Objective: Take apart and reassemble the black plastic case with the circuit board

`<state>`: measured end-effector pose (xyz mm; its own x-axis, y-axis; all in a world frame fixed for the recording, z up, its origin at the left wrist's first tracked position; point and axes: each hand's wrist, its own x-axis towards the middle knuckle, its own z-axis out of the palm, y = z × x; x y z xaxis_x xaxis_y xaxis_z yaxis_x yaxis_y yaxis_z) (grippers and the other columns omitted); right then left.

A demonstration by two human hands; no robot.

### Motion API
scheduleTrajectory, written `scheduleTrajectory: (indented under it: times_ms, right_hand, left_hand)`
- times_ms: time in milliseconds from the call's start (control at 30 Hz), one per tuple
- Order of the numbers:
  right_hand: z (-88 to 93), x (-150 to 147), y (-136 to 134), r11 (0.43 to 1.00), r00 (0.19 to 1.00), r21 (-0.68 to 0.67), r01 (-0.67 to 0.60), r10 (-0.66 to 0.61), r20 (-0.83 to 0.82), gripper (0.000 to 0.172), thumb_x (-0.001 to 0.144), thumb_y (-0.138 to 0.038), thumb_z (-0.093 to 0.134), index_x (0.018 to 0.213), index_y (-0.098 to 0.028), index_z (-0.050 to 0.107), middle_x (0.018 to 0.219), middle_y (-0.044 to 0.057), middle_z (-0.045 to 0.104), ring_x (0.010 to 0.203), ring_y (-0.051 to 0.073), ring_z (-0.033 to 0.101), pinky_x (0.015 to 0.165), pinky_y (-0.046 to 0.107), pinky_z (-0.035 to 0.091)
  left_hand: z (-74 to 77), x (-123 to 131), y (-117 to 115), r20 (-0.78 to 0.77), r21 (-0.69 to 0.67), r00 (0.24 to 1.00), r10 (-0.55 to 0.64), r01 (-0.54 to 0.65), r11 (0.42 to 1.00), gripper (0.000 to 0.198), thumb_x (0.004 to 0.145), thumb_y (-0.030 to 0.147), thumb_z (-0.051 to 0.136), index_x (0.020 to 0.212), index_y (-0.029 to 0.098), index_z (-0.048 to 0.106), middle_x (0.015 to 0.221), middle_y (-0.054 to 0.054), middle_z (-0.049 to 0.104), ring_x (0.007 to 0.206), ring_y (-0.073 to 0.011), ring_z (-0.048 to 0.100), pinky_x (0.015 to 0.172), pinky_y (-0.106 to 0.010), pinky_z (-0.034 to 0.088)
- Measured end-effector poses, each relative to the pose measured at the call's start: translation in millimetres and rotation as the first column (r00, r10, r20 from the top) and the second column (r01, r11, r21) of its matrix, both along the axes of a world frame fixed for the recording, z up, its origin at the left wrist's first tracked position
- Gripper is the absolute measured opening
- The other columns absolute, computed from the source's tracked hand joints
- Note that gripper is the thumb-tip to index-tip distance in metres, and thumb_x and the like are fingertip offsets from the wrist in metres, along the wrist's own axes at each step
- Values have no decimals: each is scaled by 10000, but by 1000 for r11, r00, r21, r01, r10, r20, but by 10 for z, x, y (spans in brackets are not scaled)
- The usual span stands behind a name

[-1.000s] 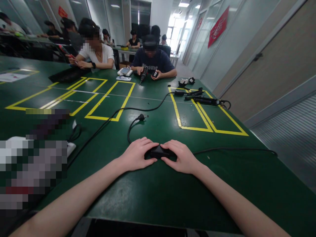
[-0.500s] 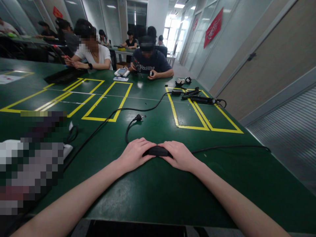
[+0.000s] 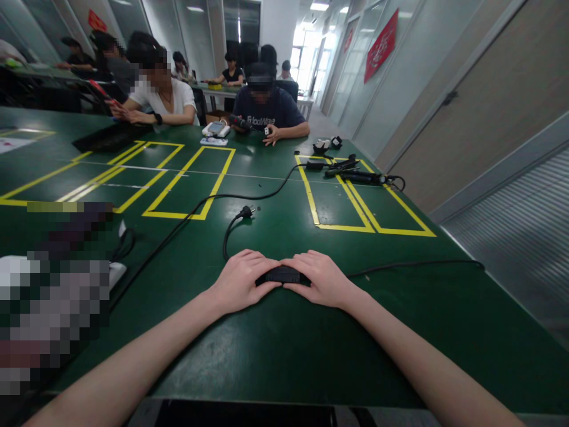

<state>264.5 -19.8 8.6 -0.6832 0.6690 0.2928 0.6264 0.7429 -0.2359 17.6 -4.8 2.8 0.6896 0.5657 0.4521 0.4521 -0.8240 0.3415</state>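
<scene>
Black block: small, dark and oblong [image 3: 283, 274], low over the near middle of the green table [image 3: 284, 350], held between both hands; whether its underside touches the surface, cannot tell
Left hand: thumb and fingers clamped round the block's left end [image 3: 242, 281], thumb on the near side, fingers over the far and upper side
Right hand: same hold mirrored on the right end [image 3: 318, 280]; fingertips of the two hands meet or nearly meet above the block
Turn of the block: a second ago a sloping top showed between the hands; now a long flat side faces the wearer, hands drawn slightly closer; reads as reorienting within a steady two-handed grip, neither end let go
Plug: black [image 3: 246, 212], beyond the left hand, prongs pointing right; its short lead [image 3: 226, 238] curls back and passes out of sight behind that hand
Right-hand cord: thin, black [image 3: 418, 264], from behind the right hand towards the table's right edge; joins at the block hidden by fingers
Long cord: crosses from near left to far right [image 3: 249, 196], ending at an inline box [image 3: 315, 166] beside dark tools [image 3: 355, 176] on yellow tape [image 3: 344, 228]
Far side: seated co-worker in a dark shirt [image 3: 284, 110], drill [image 3: 241, 123] now raised nearly level, earlier tipped down
</scene>
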Motion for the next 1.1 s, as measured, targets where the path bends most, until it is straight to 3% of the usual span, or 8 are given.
scheduleTrajectory:
  times_ms: [233, 367, 433, 533, 633, 767, 900, 1100]
  right_hand:
    - [-35, 7, -18, 999, 998, 43, -3, 5, -61, 276, 1010, -376, 599, 1163, -157, 669, 953, 114, 743, 828, 243, 696, 735, 368, 497]
    - [27, 5, -56, 983, 966, -186, 3, -51, -253, 323, 934, -370, 697, 1201, -195, 646, 1076, 107, 746, 942, 251, 713, 836, 385, 554]
    - [75, 11, -87, 905, 925, -421, -53, -114, -361, 337, 898, -364, 735, 1176, -207, 628, 1070, 79, 735, 925, 224, 711, 814, 356, 575]
    - [112, 18, -122, 646, 865, -739, -191, -244, -437, 354, 871, -417, 766, 1087, -220, 567, 912, 1, 679, 705, 142, 667, 618, 264, 558]
    - [102, 9, -115, 502, 819, -823, -267, -332, -468, 430, 828, -501, 806, 1002, -227, 525, 807, -53, 615, 575, 85, 568, 498, 196, 462]
    - [143, 60, -27, 559, 703, -767, -315, -405, -584, 493, 782, -576, 826, 953, -221, 531, 895, 13, 716, 590, 84, 533, 496, 202, 392]
    - [309, 316, 109, 668, 497, -726, -165, -579, -646, 454, 843, -615, 711, 898, -263, 430, 944, 19, 765, 389, 44, 208, 403, 236, 150]
    - [458, 1002, 333, 808, 188, -563, 171, -588, -787, 426, 838, -582, 632, 816, -278, 334, 893, 5, 745, 375, 64, 160, 421, 262, 167]
  left_hand:
    - [-8, -15, -8, 43, 24, 999, 0, -1, 1000, 342, 1012, 398, 622, 1285, 197, 670, 1112, -90, 778, 982, -226, 737, 921, -384, 571]
    - [29, -38, -5, 21, 93, 999, -25, 23, 995, 310, 1049, 398, 562, 1236, 188, 694, 1094, -91, 785, 971, -227, 727, 891, -380, 566]
    - [40, -39, -13, 23, 135, 999, -41, 38, 990, 317, 1058, 393, 543, 1255, 190, 686, 1126, -93, 784, 995, -230, 718, 904, -386, 563]
    - [43, -22, -29, 20, 186, 997, -75, 70, 980, 298, 1065, 366, 533, 1268, 201, 677, 1166, -81, 782, 1011, -220, 710, 932, -386, 556]
    - [60, -6, -26, 26, 204, 996, -87, 80, 976, 292, 1061, 371, 549, 1256, 191, 672, 1146, -81, 787, 1004, -218, 711, 917, -376, 559]
    - [136, -46, 25, 134, 277, 991, 3, -40, 960, 316, 1030, 282, 595, 1335, 209, 632, 1219, -93, 763, 1104, -233, 697, 1014, -425, 528]
    - [166, -129, 72, 264, 335, 958, 112, -200, 921, 395, 974, 184, 624, 1365, 245, 620, 1424, -112, 657, 1315, -286, 605, 1145, -534, 433]
    - [64, -83, 37, 131, 145, 990, -47, 27, 989, 236, 1003, 212, 583, 1200, 219, 712, 1179, -74, 770, 1121, -222, 700, 1049, -443, 521]
